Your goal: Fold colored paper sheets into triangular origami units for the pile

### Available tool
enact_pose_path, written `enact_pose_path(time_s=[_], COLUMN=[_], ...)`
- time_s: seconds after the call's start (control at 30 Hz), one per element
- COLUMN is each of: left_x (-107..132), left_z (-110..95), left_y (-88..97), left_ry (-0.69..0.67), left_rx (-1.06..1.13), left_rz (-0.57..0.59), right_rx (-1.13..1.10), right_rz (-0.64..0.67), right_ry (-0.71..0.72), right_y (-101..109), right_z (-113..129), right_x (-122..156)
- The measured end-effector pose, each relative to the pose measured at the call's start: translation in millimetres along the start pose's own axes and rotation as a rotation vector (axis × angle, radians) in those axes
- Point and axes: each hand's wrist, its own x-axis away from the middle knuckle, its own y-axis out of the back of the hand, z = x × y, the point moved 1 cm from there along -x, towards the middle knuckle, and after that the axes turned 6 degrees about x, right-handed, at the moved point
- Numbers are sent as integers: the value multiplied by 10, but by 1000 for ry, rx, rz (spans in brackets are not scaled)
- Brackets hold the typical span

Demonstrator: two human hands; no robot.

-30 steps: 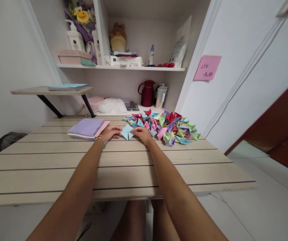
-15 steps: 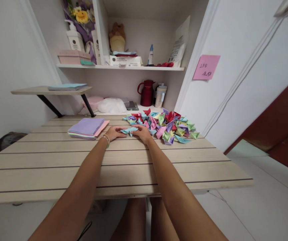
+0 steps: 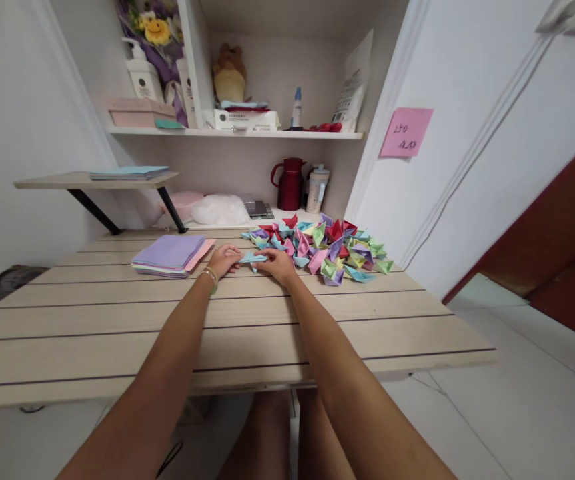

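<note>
A light blue folded paper (image 3: pixel 251 258), partly covered by fingers, is held just above the wooden desk (image 3: pixel 257 313). My left hand (image 3: pixel 224 261), with bracelets at the wrist, is closed on its left end. At the other end, my right hand (image 3: pixel 278 265) pinches the paper between thumb and fingers. To the right of that hand lies a heap of folded paper boats (image 3: pixel 335 248) in red, pink, green, purple, blue and yellow. A stack of square paper sheets (image 3: pixel 170 253), purple on top, sits left of my left hand.
A small raised shelf (image 3: pixel 52 180) at the left bears more blue sheets (image 3: pixel 130 173). Behind the desk stand a red jug (image 3: pixel 290 185), a pale tumbler (image 3: pixel 317 190) and a white plastic bag (image 3: pixel 221 210). A pink note (image 3: pixel 406 132) is stuck on the wall.
The blue paper's outstretched points now look narrower between my hands. My right hand has shifted slightly left and closed over more of it. The whole view has drifted slightly.
</note>
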Motion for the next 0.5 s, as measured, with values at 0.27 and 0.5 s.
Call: enact_pose_path(time_s=[0.27, 0.5], left_x=[32, 78], left_z=[-43, -97], left_y=[2, -14], left_ry=[14, 14], left_rx=[1, 13], left_rz=[52, 113], right_rx=[44, 156], right_rz=[11, -40], right_ry=[55, 62], right_y=[-2, -7], right_z=[57, 50], right_x=[17, 31])
